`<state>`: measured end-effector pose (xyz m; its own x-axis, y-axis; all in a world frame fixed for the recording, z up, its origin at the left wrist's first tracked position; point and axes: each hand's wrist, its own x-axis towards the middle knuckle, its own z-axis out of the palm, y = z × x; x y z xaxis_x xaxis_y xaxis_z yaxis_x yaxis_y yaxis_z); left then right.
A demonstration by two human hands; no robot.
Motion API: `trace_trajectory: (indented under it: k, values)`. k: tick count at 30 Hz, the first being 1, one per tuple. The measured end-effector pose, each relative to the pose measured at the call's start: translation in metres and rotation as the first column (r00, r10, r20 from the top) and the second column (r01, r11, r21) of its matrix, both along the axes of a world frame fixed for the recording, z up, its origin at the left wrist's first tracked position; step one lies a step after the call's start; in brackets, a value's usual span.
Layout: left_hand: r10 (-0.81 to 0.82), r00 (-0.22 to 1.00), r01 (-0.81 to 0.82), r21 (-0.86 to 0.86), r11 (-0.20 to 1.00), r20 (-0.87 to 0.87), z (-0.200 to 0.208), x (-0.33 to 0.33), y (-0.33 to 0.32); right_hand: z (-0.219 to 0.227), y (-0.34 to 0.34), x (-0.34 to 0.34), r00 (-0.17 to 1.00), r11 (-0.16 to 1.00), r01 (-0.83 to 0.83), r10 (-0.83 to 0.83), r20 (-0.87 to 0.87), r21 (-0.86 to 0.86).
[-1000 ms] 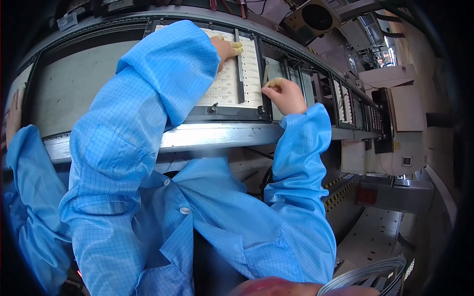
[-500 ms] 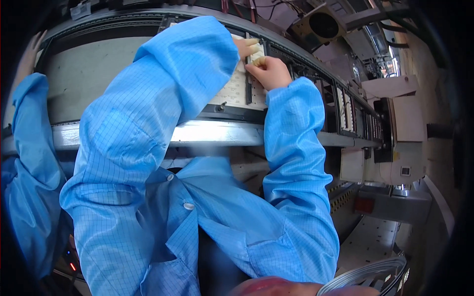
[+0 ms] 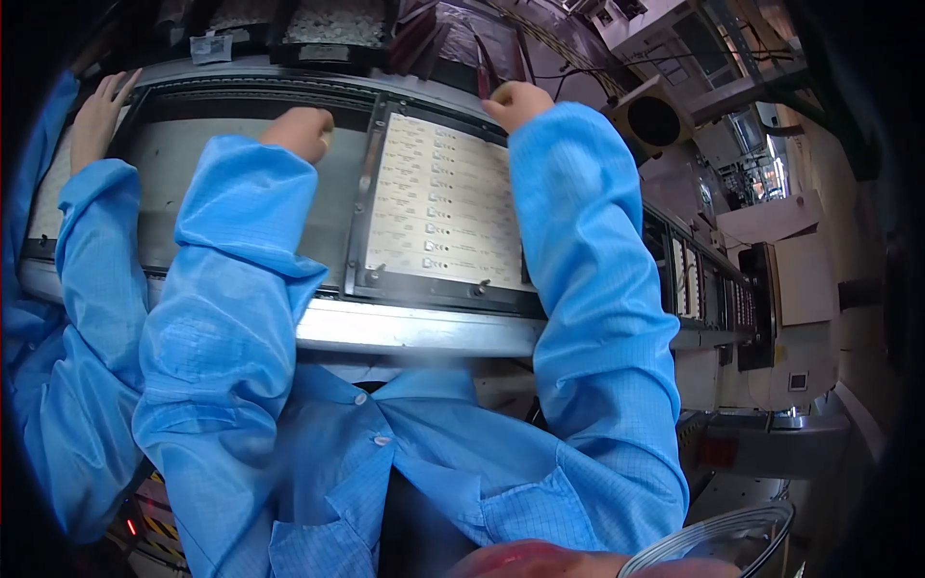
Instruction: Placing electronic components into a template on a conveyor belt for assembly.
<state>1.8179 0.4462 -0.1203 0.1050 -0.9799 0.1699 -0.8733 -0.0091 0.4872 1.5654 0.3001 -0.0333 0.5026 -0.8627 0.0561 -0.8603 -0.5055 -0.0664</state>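
My left hand is closed over the carrier frame, left of the white panel; whatever its curled fingers hold is hidden. Pale finger covers show on its fingertips. Beyond the panel's far right corner, my right hand has its thumb and fingers pinched at the lower end of a slender dark red tool, perhaps tweezers. The white panel lies flat in a dark metal frame, with rows of small printed marks and pale square parts. Neither hand touches the panel.
A co-worker's hand rests by the line at far left. Bins of small white parts and a clear bag stand behind the rail. A silver rail runs along the front. A round-faced speaker-like box stands at back right.
My hands have parted from the panel's right side: the left went left and closed, the right rose to the dark red tool. The view has shifted, uncovering the panel and the bins.
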Motion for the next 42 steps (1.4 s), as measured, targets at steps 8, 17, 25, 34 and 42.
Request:
trace_trajectory:
  k: [8,17,25,34,42]
  values:
    - [-0.098,0.994,0.098,0.015,0.995,-0.038,0.011,-0.017,-0.009,-0.050,-0.066,0.087,0.988,0.939,0.150,-0.135,0.070,-0.309]
    - [-0.092,0.995,0.095,0.094,0.991,-0.034,0.004,-0.017,-0.008,-0.050,-0.102,0.097,0.963,0.964,0.170,-0.206,-0.172,-0.205]
    - [-0.125,0.992,0.125,0.114,0.986,-0.006,0.005,-0.019,-0.009,-0.056,-0.097,0.101,0.969,0.957,0.197,-0.223,-0.107,-0.215]
    - [-0.187,0.982,0.186,0.108,0.977,-0.004,0.005,-0.027,-0.013,-0.001,-0.056,0.037,0.995,0.991,-0.024,0.012,-0.095,-0.132]
    - [-0.161,0.985,0.163,0.038,0.986,-0.056,-0.011,-0.035,-0.018,-0.017,0.119,-0.039,0.893,0.986,-0.007,-0.069,0.445,0.167]
